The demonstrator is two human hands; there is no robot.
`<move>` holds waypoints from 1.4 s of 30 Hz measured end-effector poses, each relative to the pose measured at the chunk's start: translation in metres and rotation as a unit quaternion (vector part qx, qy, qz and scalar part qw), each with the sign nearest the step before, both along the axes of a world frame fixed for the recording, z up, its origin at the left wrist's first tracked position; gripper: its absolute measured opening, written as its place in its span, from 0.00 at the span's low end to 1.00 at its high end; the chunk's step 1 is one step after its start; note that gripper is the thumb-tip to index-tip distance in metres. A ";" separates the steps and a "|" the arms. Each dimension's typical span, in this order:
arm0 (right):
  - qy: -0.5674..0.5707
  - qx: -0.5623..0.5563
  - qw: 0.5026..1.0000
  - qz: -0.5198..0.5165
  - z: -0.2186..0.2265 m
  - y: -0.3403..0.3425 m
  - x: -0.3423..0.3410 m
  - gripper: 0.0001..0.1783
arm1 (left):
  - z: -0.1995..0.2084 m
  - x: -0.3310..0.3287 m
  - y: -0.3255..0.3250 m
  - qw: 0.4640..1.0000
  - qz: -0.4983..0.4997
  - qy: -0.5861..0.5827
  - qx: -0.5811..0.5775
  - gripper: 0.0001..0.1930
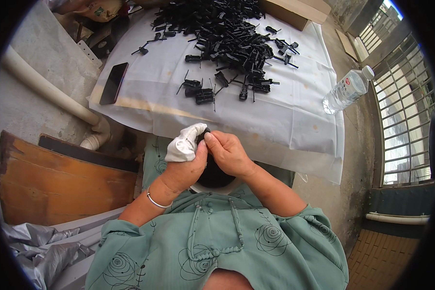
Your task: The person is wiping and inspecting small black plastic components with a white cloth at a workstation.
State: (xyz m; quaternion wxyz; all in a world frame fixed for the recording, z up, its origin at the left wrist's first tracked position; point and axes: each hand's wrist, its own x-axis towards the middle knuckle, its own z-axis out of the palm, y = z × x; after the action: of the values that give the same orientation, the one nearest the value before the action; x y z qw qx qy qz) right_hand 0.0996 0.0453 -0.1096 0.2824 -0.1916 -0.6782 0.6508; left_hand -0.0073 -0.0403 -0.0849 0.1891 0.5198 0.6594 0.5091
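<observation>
My two hands meet just in front of the table's near edge, over my lap. A small black part is pinched between them, mostly hidden by the fingers. My left hand is closed on it, its fingers covered by a white cloth and its thumb bare. From the right, my right hand grips the same part between thumb and bent fingers. Below the hands, a pale-rimmed round container sits at my lap, its inside dark. What it holds cannot be made out.
A large heap of black plastic parts covers the far table, with several loose ones nearer. A phone lies left on the white sheet. A water bottle stands right. Behind is a cardboard box; a wooden board leans left.
</observation>
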 end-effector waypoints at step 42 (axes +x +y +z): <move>-0.240 -0.017 0.964 -0.111 0.005 0.041 0.027 0.19 | -0.024 0.016 0.060 0.948 -0.064 -0.292 -0.109 0.15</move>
State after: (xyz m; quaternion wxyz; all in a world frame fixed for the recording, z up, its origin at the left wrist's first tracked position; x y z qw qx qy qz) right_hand 0.1265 0.0867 -0.1046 0.1783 -0.4213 -0.6896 0.5614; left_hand 0.0083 0.0199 -0.1085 0.4607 0.3659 0.5923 0.5505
